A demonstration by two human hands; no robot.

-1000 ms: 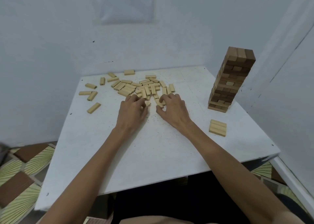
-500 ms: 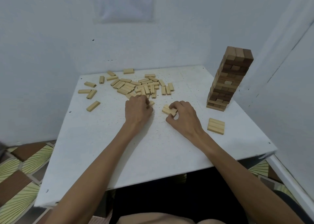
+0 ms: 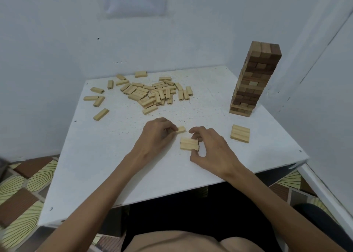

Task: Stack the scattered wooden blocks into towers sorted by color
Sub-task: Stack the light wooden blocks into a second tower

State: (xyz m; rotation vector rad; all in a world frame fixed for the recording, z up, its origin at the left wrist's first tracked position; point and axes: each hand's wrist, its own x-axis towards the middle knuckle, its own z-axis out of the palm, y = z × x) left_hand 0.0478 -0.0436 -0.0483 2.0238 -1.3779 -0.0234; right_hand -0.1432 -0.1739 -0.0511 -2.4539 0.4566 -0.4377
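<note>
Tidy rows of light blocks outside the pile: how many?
2. A lone row lies before the tower; a second row is pinched by the right hand; the left hand holds one block.

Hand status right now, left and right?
Left hand: closed, pinching a single pale rectangular wooden block.
Right hand: closed, gripping a small bundle of pale wooden blocks by its end.

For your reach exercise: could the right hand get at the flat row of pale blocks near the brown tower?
Probably yes: only bare table separates right hand and flat row, though it holds other blocks.
</note>
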